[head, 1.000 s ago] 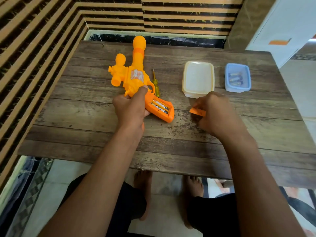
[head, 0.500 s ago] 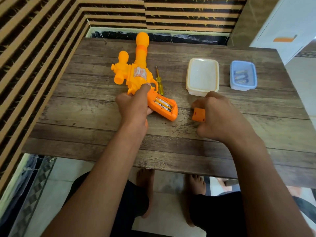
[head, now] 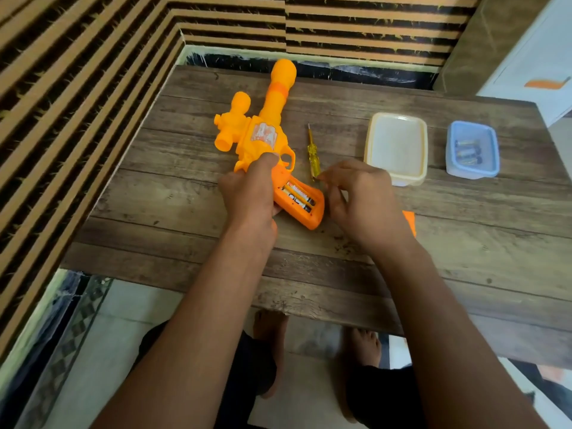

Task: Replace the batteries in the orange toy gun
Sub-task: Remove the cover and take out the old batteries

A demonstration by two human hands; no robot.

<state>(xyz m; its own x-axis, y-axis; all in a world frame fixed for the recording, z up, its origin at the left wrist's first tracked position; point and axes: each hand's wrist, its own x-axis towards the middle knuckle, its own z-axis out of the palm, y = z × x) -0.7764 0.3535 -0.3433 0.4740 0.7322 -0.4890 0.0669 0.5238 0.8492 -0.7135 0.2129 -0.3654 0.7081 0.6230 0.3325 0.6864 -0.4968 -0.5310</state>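
Note:
The orange toy gun (head: 263, 131) lies on the wooden table (head: 464, 236), barrel pointing away from me. Its handle's battery compartment is uncovered and two batteries (head: 297, 197) sit inside. My left hand (head: 250, 193) grips the gun at the top of the handle. My right hand (head: 362, 196) hovers just right of the handle, fingers loosely curled and holding nothing. The orange battery cover (head: 410, 221) lies on the table, partly hidden behind my right wrist. A yellow-handled screwdriver (head: 312, 153) lies right of the gun.
A cream container (head: 396, 150) stands right of the screwdriver. Farther right, a blue container (head: 472, 150) holds a few batteries. A striped wall runs along the table's left and far sides. The near table edge is above my knees.
My right hand has put the orange cover down on the table and moved left to the gun's handle. The left hand keeps its grip on the gun.

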